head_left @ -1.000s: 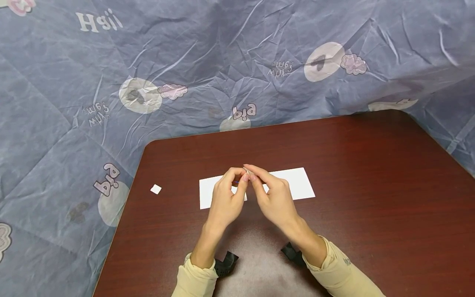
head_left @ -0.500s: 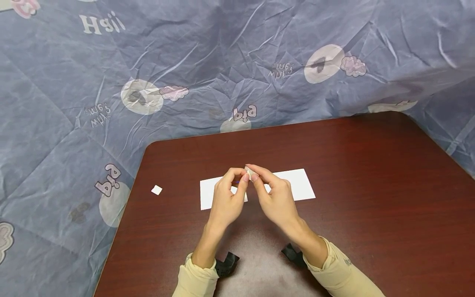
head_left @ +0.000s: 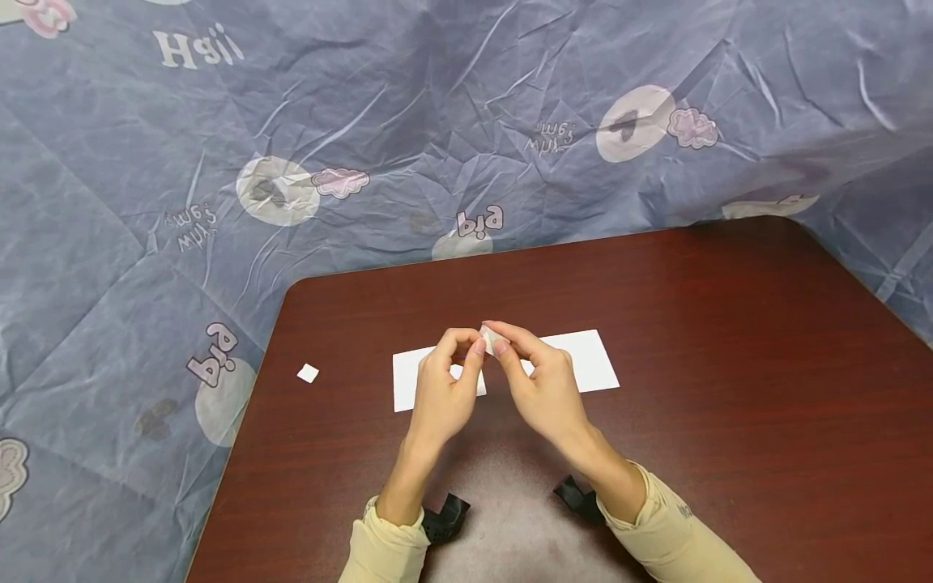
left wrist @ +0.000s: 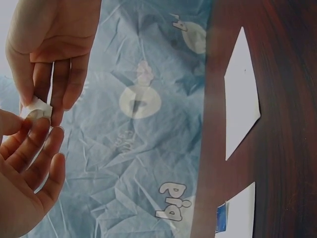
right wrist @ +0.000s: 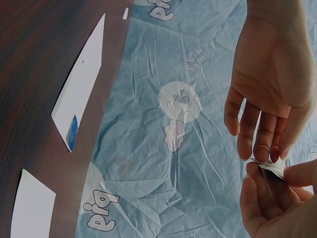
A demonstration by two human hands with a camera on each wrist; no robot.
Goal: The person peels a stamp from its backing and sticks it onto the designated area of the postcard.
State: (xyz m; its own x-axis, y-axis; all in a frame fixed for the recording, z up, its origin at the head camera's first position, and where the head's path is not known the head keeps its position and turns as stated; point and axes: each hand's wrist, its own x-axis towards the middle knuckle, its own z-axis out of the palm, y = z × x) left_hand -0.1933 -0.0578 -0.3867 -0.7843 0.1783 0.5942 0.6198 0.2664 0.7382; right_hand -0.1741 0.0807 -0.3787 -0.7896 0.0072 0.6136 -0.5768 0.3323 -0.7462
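Both hands meet above the middle of the table in the head view. My left hand (head_left: 448, 393) pinches one side of a small, whitish paper-like piece (head_left: 492, 342) between thumb and fingertips. The other side is pinched by my right hand (head_left: 545, 389). In the right wrist view the piece (right wrist: 271, 168) looks thin and bent, with fingertips covering part of it. Below the hands lie two white sheets, the left sheet (head_left: 406, 380) and the right sheet (head_left: 585, 362), partly hidden by the hands. A blue patch (right wrist: 74, 133) shows at one end of the left sheet.
A small white square (head_left: 308, 373) lies farther left on the dark red-brown table (head_left: 729, 364). Behind the table hangs a wrinkled blue-grey printed cloth (head_left: 437, 97). Black wrist mounts (head_left: 446, 518) sit under the forearms.
More of the small whitish piece shows between the fingertips than a second ago. Both hands stay nearly in place, with only slight finger movement.
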